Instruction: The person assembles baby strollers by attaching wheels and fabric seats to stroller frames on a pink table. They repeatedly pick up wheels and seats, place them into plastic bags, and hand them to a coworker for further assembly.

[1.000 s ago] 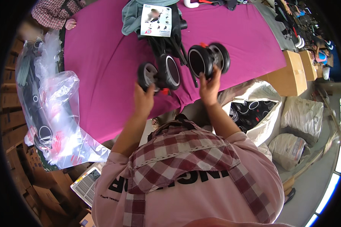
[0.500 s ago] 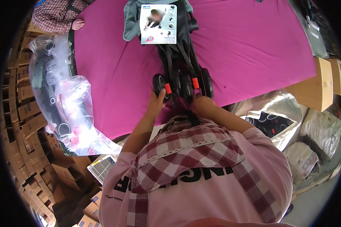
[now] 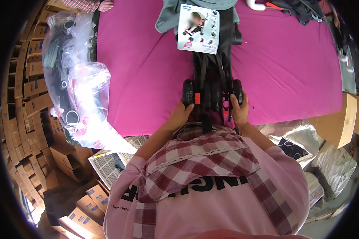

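A folded black stroller [image 3: 212, 65] lies on the magenta-covered table, its wheels toward me. My left hand [image 3: 182, 115] grips the near end of the outer left wheel [image 3: 188, 92], thumb beside a red tab [image 3: 197, 98]. My right hand [image 3: 241, 110] is closed round the outer right wheel [image 3: 237, 89], thumb on its inner side. Between the hands are the black middle wheels [image 3: 215, 95] and a second, lower red tab [image 3: 226, 112]. A printed card [image 3: 198, 34] rests on the stroller's far part, over grey-green fabric [image 3: 168, 16]. Some fingers are hidden behind the wheels.
Plastic-wrapped strollers [image 3: 73, 87] lie along the table's left edge. Another person's hand [image 3: 106, 5] rests at the far left. Dark fabric and a white tube [image 3: 256, 4] lie at the far right. Cardboard boxes [image 3: 333, 119] and plastic-wrapped bundles [image 3: 334, 169] stand right; stacked cartons fill the left.
My right hand has moved from the inner right red tab outward onto the right wheel. The right red tab now sits lower. My left hand stays at the left wheel; the view has shifted.
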Tool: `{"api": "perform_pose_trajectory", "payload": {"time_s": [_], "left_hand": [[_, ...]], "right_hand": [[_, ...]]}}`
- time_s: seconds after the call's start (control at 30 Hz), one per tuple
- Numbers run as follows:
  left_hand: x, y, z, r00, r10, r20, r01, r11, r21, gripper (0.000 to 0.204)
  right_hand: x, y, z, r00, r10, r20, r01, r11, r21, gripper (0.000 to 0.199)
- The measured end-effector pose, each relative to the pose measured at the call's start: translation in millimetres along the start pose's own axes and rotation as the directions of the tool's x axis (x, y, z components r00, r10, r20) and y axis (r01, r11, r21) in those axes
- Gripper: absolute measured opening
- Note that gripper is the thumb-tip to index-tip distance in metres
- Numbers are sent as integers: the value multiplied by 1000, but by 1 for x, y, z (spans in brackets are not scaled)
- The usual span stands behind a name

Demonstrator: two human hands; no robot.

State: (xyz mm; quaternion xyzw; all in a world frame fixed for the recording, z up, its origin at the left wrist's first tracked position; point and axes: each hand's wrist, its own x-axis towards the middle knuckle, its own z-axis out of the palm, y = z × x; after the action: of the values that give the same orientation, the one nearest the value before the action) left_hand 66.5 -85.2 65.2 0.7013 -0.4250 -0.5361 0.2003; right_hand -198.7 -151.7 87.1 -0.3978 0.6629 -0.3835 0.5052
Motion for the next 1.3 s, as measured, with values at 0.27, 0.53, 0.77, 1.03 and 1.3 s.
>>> {"api": "perform_pose_trajectory", "payload": {"time_s": [0.27,0.53,0.77,1.03,1.3], "left_hand": [[4,-27,-97,928,368,57,-371,926,67,64],[10,-134,-394,418,393,-819,107,874,474,95],[-21,-309,-396,418,255,-872,324,855,406,57],[-22,-307,-466,269,185,-945,-216,968,128,21],[-37,-295,-343,354,151,-923,313,911,269,31]], "right_hand": [[2,27,15,920,-288,-266,228,945,-234,54],[-109,-65,169,842,-493,219,534,708,-462,44],[-157,-47,260,691,-330,643,661,648,-378,22],[-157,-53,277,692,-235,683,593,724,-352,18],[-137,-33,236,645,-259,719,613,737,-285,19]]}}
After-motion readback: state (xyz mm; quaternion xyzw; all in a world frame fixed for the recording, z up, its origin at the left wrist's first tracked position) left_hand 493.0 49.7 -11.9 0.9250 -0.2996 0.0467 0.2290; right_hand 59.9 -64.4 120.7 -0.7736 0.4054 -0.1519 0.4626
